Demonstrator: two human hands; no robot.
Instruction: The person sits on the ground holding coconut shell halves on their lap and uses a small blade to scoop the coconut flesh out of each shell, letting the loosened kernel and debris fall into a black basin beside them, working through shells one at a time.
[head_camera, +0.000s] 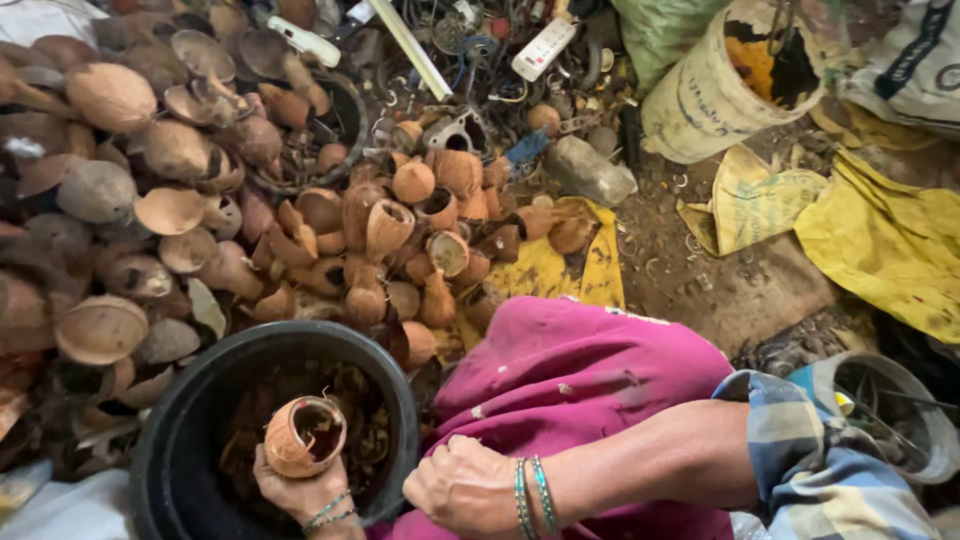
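Husk-scraping over the round black plastic tub (180, 430).
My left hand (300, 490) cups a brown hollowed coconut shell half (305, 435) above the tub; my right hand (465, 485), loosely curled and empty, rests beside it. Best I keep the shell's mouth tilted tubward.

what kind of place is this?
Likely an informal floor workshop for processing coconut shells. A big heap of shell halves covers the ground, the left hand holds one shell over a black tub, and tangled wires and scrap lie behind.
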